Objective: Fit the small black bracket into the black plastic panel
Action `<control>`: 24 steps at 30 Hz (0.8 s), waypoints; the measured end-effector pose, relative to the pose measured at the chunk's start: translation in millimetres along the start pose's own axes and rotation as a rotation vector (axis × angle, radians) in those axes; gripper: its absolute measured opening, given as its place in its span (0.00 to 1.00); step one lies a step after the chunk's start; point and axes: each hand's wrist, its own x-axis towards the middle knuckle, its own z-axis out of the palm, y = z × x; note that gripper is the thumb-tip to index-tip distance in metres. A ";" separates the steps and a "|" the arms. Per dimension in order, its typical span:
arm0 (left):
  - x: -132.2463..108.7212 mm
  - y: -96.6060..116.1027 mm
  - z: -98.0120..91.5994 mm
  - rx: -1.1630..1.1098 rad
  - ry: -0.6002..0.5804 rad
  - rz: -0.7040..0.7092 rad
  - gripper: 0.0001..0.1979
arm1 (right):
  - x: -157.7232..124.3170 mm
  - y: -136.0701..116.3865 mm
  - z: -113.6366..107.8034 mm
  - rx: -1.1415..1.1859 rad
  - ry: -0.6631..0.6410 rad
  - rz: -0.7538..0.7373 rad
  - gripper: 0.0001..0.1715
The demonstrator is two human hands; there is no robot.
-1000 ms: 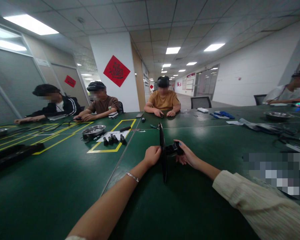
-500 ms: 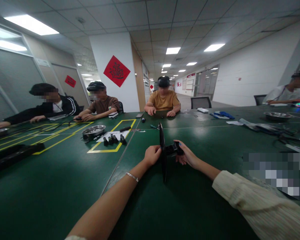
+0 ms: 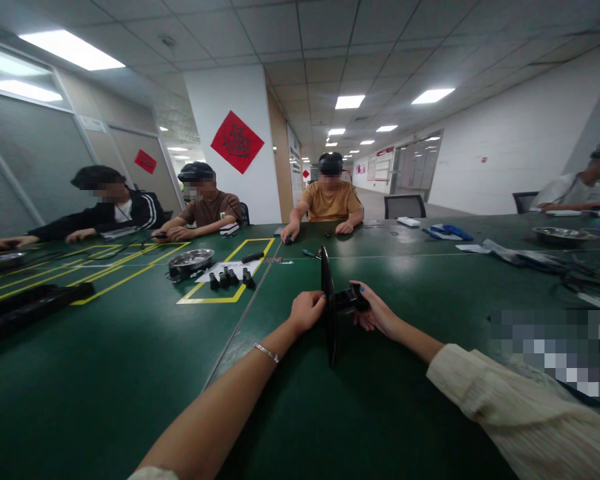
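A thin black panel (image 3: pixel 329 327) stands on edge on the green table (image 3: pixel 105 373), seen edge-on in the middle of the view. My left hand (image 3: pixel 307 311) is closed against its left face. My right hand (image 3: pixel 375 310) is wrapped round a small black part (image 3: pixel 347 300) that sticks out of the panel's right face. A bracelet circles my left wrist, and a cream sleeve covers my right arm.
A metal bowl (image 3: pixel 191 259) and several small black parts (image 3: pixel 228 278) lie in a yellow-taped box to the left. Three people sit along the far edge, another at the far right. A second bowl (image 3: pixel 555 234), cables and a blue item (image 3: pixel 447 232) lie on the right.
My hands and the panel have stayed put. The person in the yellow shirt has stretched one arm out to the left on the table. The view has shifted slightly.
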 end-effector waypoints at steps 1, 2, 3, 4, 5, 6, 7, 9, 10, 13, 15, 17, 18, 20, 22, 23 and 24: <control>-0.2 0.2 -0.2 0.001 0.000 0.002 0.21 | -0.3 -0.7 0.5 0.001 0.002 0.001 0.38; -0.3 0.2 -0.3 0.001 -0.002 0.001 0.21 | -0.6 -1.4 0.8 0.002 0.001 0.001 0.38; -0.4 0.0 -0.2 -0.001 -0.004 0.000 0.21 | -0.8 -2.0 1.0 0.002 -0.003 -0.001 0.38; -0.4 -0.3 0.0 -0.005 -0.006 -0.003 0.21 | -1.1 -2.4 1.1 0.001 -0.008 -0.002 0.38; -0.3 -0.6 0.2 -0.009 -0.008 -0.005 0.21 | -1.2 -2.7 1.1 0.001 -0.011 -0.002 0.38; -0.3 -0.8 0.3 -0.012 -0.008 -0.008 0.21 | -1.4 -2.9 1.0 0.001 -0.015 0.000 0.38; -0.3 -0.9 0.4 -0.014 -0.010 -0.010 0.21 | -1.4 -2.9 0.9 0.002 -0.016 0.002 0.38; -0.4 -0.5 0.0 -0.015 -0.016 -0.012 0.21 | -1.3 -2.4 0.5 0.001 -0.015 0.001 0.37; -0.6 -0.1 -0.4 -0.015 -0.020 -0.013 0.21 | -1.2 -1.9 0.2 -0.001 -0.014 0.000 0.37; -1.1 0.9 -1.7 -0.024 -0.027 -0.010 0.21 | -0.5 -0.2 -0.8 -0.002 -0.015 -0.009 0.37; -1.4 0.9 -2.2 -0.027 -0.024 -0.007 0.21 | -0.2 0.9 -1.6 0.005 -0.020 -0.008 0.36; -1.6 0.5 -2.0 -0.029 -0.025 -0.007 0.21 | 0.0 1.4 -2.0 0.012 -0.024 -0.010 0.36; -1.5 0.1 -1.6 -0.028 -0.024 -0.006 0.21 | -0.1 1.4 -2.0 0.012 -0.025 -0.013 0.36; -1.2 -0.9 -0.5 -0.026 -0.019 0.005 0.21 | -0.4 0.9 -1.7 0.011 -0.026 -0.019 0.36; -0.4 -1.9 0.9 -0.018 -0.013 0.007 0.21 | -0.8 -0.1 -0.8 0.011 -0.022 -0.020 0.36; 0.0 -2.4 1.6 -0.013 -0.011 0.002 0.21 | -1.1 -0.7 -0.2 0.012 -0.020 -0.018 0.36; 0.5 -2.8 2.2 -0.010 -0.011 -0.005 0.21 | -1.4 -1.3 0.3 0.011 -0.020 -0.016 0.36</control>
